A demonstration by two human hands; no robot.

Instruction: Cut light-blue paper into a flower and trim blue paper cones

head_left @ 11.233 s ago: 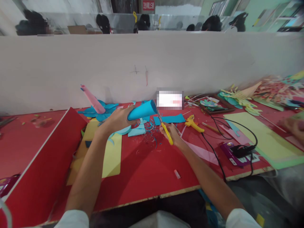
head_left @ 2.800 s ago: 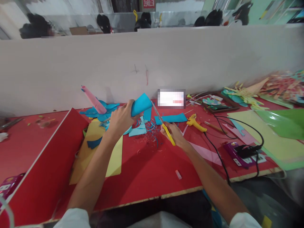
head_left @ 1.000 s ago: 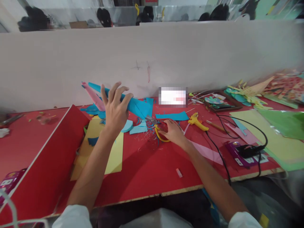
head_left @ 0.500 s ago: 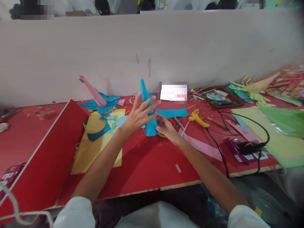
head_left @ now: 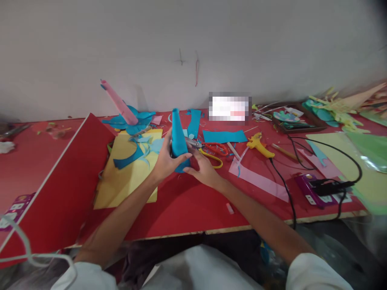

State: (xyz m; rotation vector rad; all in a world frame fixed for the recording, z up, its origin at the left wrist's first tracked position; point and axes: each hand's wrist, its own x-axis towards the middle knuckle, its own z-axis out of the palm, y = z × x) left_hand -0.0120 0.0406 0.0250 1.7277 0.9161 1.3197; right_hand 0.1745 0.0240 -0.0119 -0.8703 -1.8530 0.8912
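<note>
A blue paper cone (head_left: 177,137) stands upright on the red table (head_left: 187,205), tip up. My left hand (head_left: 166,161) wraps its lower part from the left. My right hand (head_left: 203,169) pinches the cone's base from the right. Yellow-handled scissors (head_left: 208,155) lie on the table just behind my right hand, out of my grip.
A pink cone (head_left: 119,104) leans on blue scraps at the back left. Yellow paper sheets (head_left: 127,177) lie left of my hands. A yellow glue gun (head_left: 260,146), black cable (head_left: 329,151), purple power strip (head_left: 314,192) and pink strip (head_left: 260,181) sit right. A raised red board (head_left: 54,189) stands left.
The scissors left my right hand and now lie on the table. The blue cone was turned upright and set down, and both hands closed around its base.
</note>
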